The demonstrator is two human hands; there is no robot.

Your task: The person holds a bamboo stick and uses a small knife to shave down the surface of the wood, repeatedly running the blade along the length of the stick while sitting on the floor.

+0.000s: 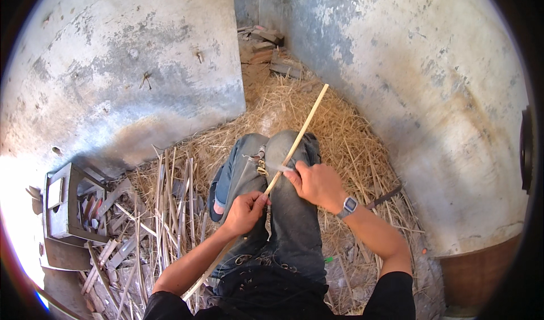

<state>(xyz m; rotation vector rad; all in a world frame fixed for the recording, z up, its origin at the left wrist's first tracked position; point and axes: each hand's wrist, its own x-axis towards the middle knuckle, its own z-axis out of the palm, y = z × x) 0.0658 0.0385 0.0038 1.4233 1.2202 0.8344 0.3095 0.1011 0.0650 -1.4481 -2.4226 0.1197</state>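
One pale strip [306, 124] slants through the centre of the frame. Two hands work it: the left hand [245, 212], lower centre, has fingers clamped on the strip; the right hand [318, 185], right of centre, curls its fingers on one blurred blade [275, 166]. One watch [348, 206] circles the right wrist

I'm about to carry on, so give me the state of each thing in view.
Left hand: closed on the pale strip.
Right hand: closed on a tool, its visible end blurred.
Pale strip: held at a slant.
Shavings: curled, on the jeans.
Jeans: faded.
Watch: strapped on.
Straw: scattered loose.
Wooden box: open-sided.
Right-hand wall: paint flaking.
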